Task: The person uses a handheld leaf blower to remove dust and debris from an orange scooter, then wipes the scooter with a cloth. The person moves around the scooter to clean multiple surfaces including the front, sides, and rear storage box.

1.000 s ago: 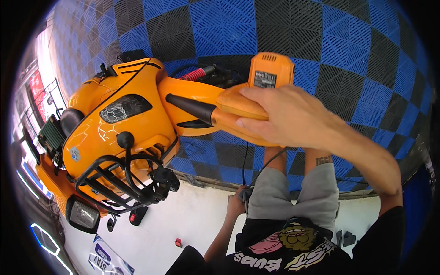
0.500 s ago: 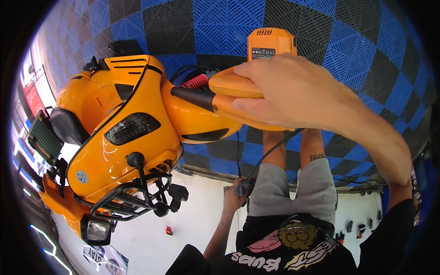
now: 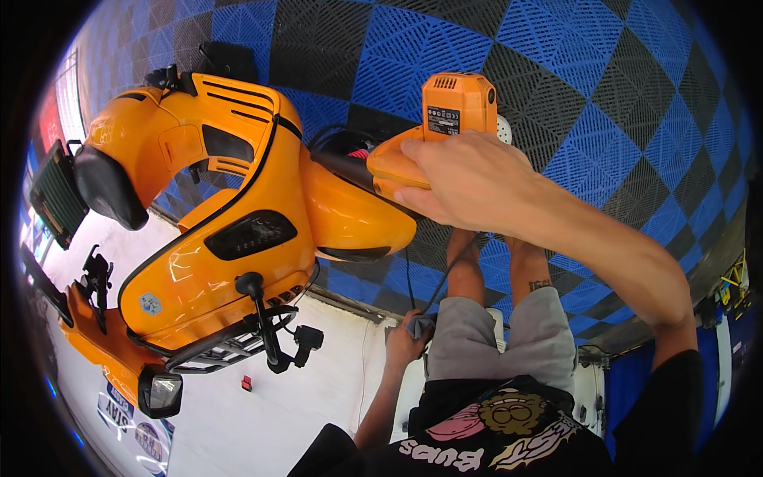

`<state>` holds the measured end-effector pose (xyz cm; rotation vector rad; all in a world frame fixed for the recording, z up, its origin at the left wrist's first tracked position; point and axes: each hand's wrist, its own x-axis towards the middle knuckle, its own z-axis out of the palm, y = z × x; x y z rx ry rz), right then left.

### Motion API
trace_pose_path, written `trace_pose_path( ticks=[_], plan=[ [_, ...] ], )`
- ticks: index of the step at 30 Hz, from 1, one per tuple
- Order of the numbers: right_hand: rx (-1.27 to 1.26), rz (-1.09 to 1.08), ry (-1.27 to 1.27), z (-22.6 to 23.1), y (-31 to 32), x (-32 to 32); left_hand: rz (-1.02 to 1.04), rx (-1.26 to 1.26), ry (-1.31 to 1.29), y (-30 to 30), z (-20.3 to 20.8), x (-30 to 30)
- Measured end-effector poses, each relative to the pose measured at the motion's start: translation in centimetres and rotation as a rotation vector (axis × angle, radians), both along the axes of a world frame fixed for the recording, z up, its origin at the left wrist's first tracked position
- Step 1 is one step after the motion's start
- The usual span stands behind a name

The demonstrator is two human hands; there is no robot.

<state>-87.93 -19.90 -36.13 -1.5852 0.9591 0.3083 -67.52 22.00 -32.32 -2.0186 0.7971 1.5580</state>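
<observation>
Right hand (image 3: 481,181): grip clamped around the orange tool (image 3: 457,103), nozzle toward the scooter (image 3: 187,274), above the floor (image 3: 421,40). Left hand (image 3: 403,347): grip closed on a grey item (image 3: 420,324).

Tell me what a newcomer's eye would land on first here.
Most likely the glossy orange scooter, which takes up much of the left side. Next comes the matching orange power tool near the center, in the right hand's grip. The blue-and-black checkered floor across the top also stands out.
</observation>
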Motion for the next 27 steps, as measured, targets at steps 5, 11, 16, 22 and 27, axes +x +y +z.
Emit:
trace_pose_path(
  ticks=[5,11,16,22,27],
  plan=[
    [0.039,-0.062,0.052,-1.6,-1.5,0.4,-0.057,-0.087,0.021,-0.4,0.4,-0.8],
    [-0.079,0.113,0.166,-2.3,-3.8,-1.1,-0.136,-0.135,0.019,-3.4,1.8,-1.4],
    [-0.12,0.244,0.22,-1.4,-3.7,-2.8,-0.11,-0.172,0.034,-5.2,1.9,-2.4],
    [-0.124,0.348,0.226,-1.4,-1.9,-2.8,-0.033,-0.317,0.016,-4.8,1.7,-2.0],
    [-0.154,0.286,0.131,-0.3,-0.4,-2.8,-0.063,-0.235,-0.01,-3.6,2.3,-1.4]
  ],
)
